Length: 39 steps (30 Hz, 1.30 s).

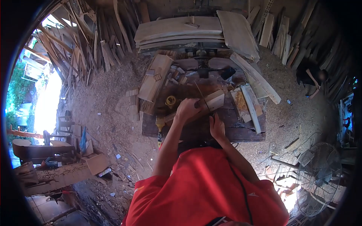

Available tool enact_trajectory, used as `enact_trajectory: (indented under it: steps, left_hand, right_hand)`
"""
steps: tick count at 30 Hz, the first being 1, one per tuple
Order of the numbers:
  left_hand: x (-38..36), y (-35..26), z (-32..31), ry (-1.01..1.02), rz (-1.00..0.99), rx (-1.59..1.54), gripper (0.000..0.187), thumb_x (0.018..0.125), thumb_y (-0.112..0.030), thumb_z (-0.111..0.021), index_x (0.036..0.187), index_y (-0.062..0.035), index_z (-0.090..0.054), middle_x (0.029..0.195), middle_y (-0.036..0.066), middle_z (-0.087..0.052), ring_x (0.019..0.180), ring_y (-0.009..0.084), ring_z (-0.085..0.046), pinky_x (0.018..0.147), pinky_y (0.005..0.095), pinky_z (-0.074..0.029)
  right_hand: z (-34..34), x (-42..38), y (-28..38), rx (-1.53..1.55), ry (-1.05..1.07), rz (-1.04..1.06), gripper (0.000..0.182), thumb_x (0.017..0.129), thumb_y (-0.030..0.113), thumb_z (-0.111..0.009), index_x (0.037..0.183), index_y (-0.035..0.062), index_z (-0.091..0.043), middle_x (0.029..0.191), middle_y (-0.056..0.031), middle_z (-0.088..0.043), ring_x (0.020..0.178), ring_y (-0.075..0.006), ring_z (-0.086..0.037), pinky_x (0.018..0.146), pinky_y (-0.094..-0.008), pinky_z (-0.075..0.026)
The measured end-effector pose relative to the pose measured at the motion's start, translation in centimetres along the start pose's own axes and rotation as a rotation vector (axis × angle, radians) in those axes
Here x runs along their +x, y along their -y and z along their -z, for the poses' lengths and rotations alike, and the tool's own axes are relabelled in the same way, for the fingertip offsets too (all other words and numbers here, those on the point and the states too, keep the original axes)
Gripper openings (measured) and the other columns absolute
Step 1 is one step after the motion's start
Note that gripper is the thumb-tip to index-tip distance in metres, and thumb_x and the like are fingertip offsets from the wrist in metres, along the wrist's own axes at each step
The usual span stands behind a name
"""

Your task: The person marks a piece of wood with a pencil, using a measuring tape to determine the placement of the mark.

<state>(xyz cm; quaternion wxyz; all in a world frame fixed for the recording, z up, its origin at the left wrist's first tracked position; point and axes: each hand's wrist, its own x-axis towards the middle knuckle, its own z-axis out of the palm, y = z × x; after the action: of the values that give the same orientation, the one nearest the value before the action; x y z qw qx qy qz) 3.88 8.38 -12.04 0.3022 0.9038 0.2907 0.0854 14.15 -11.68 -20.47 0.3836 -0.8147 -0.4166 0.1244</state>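
My left hand (187, 109) is closed over the near end of a pale wooden block (214, 101) lying on the dark workbench (241, 133). A thin dark strip (199, 92) crosses the block beside that hand; I cannot tell what it is. My right hand (217, 127) sits on the bench just below the block, fingers pointing at it, with something small and dark at the fingertips. Whether it grips that is unclear.
A yellow tape measure (171, 101) and a yellow-handled brush (160, 128) lie left of the block. Loose planks (252, 107) and offcuts (152, 83) crowd the bench. Stacked boards (177, 32) stand behind. Sawdust covers the floor; a fan (316, 177) stands at the right.
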Motion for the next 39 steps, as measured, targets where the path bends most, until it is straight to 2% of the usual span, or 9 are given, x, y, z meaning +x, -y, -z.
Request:
enact_trajectory:
  steps: [10, 19, 22, 25, 28, 31, 34, 39]
  left_hand:
    - [-0.7, -0.6, 0.0, -0.024, 0.015, -0.017, 0.051, 0.083, -0.04, -0.079, 0.123, -0.0093, -0.077, 0.105, 0.02, -0.078, 0.1, 0.039, -0.074, 0.091, 0.0478, -0.059]
    - [-0.7, -1.2, 0.1, 0.008, 0.06, -0.018, 0.048, 0.084, -0.038, -0.078, 0.122, -0.0092, -0.078, 0.105, 0.019, -0.078, 0.1, 0.0394, -0.074, 0.091, 0.048, -0.059]
    - [-0.6, -0.9, -0.5, -0.023, 0.021, -0.025, 0.048, 0.083, -0.038, -0.078, 0.122, -0.0093, -0.078, 0.104, 0.019, -0.078, 0.101, 0.0391, -0.074, 0.091, 0.0478, -0.059]
    - [-0.7, -1.2, -0.5, -0.025, 0.035, -0.016, 0.049, 0.083, -0.039, -0.078, 0.122, -0.0091, -0.077, 0.103, 0.019, -0.078, 0.1, 0.0393, -0.074, 0.091, 0.0481, -0.059]
    - [-0.7, -1.5, 0.3, 0.014, 0.05, -0.035, 0.05, 0.083, -0.04, -0.079, 0.122, -0.0087, -0.077, 0.103, 0.019, -0.077, 0.1, 0.039, -0.074, 0.09, 0.0485, -0.058]
    - [0.0, -0.7, 0.0, -0.002, 0.029, -0.064, 0.051, 0.083, -0.041, -0.079, 0.122, -0.0081, -0.077, 0.105, 0.02, -0.077, 0.101, 0.0395, -0.073, 0.09, 0.049, -0.058]
    - [0.1, -0.5, 0.3, -0.011, 0.007, -0.052, 0.051, 0.083, -0.039, -0.08, 0.122, -0.0074, -0.076, 0.106, 0.021, -0.077, 0.102, 0.0402, -0.073, 0.09, 0.0492, -0.058]
    - [0.1, -0.3, -0.2, -0.021, 0.013, -0.059, 0.05, 0.082, -0.035, -0.082, 0.123, -0.0068, -0.076, 0.108, 0.021, -0.077, 0.104, 0.0413, -0.072, 0.092, 0.0485, -0.058]
  right_hand:
    - [-0.2, -0.7, -0.4, -0.004, -0.08, 0.081, 0.033, 0.109, 0.028, -0.055, 0.125, -0.0006, -0.058, 0.085, -0.0293, -0.07, 0.08, -0.0512, -0.069, 0.067, -0.0598, -0.055]
    - [-0.2, -1.1, 0.1, -0.088, -0.111, 0.02, 0.028, 0.107, 0.026, -0.059, 0.122, 0.0022, -0.06, 0.085, -0.0248, -0.072, 0.076, -0.0481, -0.07, 0.063, -0.0568, -0.055]
    - [-0.2, -1.4, 0.0, -0.071, -0.142, 0.048, 0.027, 0.107, 0.025, -0.06, 0.121, 0.0029, -0.06, 0.083, -0.0244, -0.071, 0.074, -0.048, -0.07, 0.062, -0.0562, -0.055]
    - [0.2, -1.5, 0.2, -0.063, -0.118, 0.021, 0.029, 0.107, 0.022, -0.059, 0.121, -0.0032, -0.062, 0.085, -0.0291, -0.07, 0.077, -0.0511, -0.068, 0.062, -0.057, -0.052]
    - [0.3, -1.4, 0.5, 0.006, -0.163, 0.072, 0.027, 0.107, 0.02, -0.059, 0.12, -0.0031, -0.062, 0.084, -0.0286, -0.07, 0.076, -0.0513, -0.068, 0.061, -0.0565, -0.051]
    - [1.0, -0.3, 1.3, 0.09, -0.284, 0.178, 0.027, 0.107, 0.024, -0.059, 0.122, 0.0009, -0.062, 0.081, -0.026, -0.071, 0.073, -0.0485, -0.069, 0.063, -0.0559, -0.055]
    - [0.8, 0.2, -0.1, 0.026, -0.203, 0.066, 0.03, 0.107, 0.024, -0.059, 0.123, -0.0004, -0.061, 0.081, -0.0266, -0.071, 0.074, -0.0491, -0.07, 0.063, -0.0559, -0.055]
    - [0.5, -0.7, -1.5, -0.033, -0.09, 0.023, 0.03, 0.107, 0.027, -0.058, 0.123, 0.0014, -0.06, 0.082, -0.0267, -0.071, 0.076, -0.0498, -0.07, 0.064, -0.0578, -0.055]
